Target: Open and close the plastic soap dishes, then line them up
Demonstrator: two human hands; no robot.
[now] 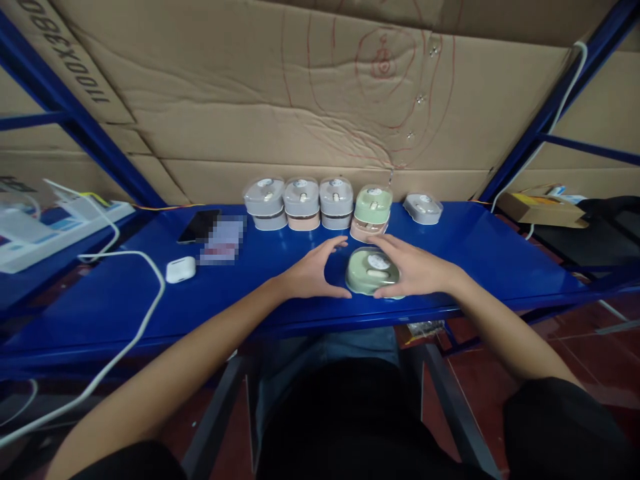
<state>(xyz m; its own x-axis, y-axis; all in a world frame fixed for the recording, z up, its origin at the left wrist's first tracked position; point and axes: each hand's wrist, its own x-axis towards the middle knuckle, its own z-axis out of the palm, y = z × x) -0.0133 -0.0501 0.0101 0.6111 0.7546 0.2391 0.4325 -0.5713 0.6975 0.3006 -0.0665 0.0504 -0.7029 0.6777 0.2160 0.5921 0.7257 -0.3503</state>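
Observation:
A small green box with a clear cover (367, 270), bearing a round pale sticker and a whitish tab, sits near the front edge of the blue table. My right hand (415, 267) grips its right side, thumb at the front and fingers behind. On the other side, my left hand (315, 270) is open and curved toward the box, with a small gap between them. Just behind stands a stack of a green box (374, 203) on a pink box (367, 230). The underside of the held box is hidden.
Three stacks topped by grey boxes (302, 193) line the back, left of the green-topped stack. A single grey box (424, 208) lies at back right. To the left are a dark phone (199, 225), a white earbud case (181, 269) and a white cable (150, 313).

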